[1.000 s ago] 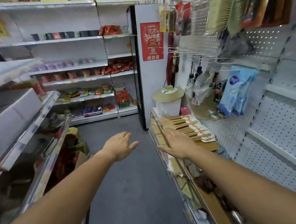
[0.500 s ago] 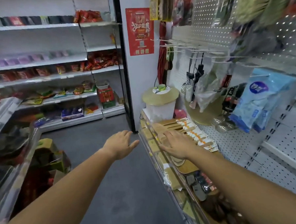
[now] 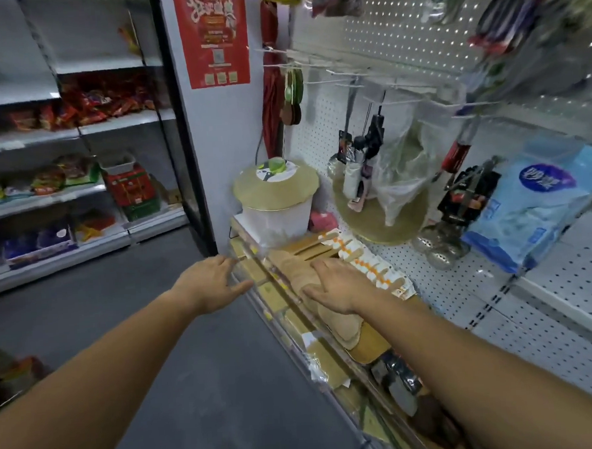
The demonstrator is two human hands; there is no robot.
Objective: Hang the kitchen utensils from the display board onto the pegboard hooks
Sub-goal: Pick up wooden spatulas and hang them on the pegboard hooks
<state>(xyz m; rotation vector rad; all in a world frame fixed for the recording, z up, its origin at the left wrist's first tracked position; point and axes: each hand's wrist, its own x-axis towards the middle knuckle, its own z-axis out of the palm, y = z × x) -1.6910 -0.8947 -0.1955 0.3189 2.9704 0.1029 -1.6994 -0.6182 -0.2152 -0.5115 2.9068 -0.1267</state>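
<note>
The right hand (image 3: 339, 284) is held palm down with its fingers straight and spread, laid over the wooden spoons (image 3: 337, 325); nothing is gripped by it. The left hand (image 3: 210, 280) is likewise kept flat and open, holding nothing. Its fingertips are now brought close to the front edge of the shelf (image 3: 292, 313), whereas half a second ago they were seen over the grey floor (image 3: 192, 367), apart from that edge. The right hand is found over the spoons as before, though more of their bowls is now covered by the palm.

The white pegboard (image 3: 397, 30) is seen filling the upper right, nearer and larger than in the earlier view. Less of the aisle and the far racks is shown on the left.

A blue pack (image 3: 533, 205) is hung on the pegboard at the right. A white bucket with a round tan lid (image 3: 276, 204) is stood at the far end of the shelf, just beyond the spoons.

The spoons are laid in a row on the shelf, their carded handles (image 3: 368, 265) pointed toward the pegboard. Bare wire hooks (image 3: 349, 80) are seen well above them.
</note>
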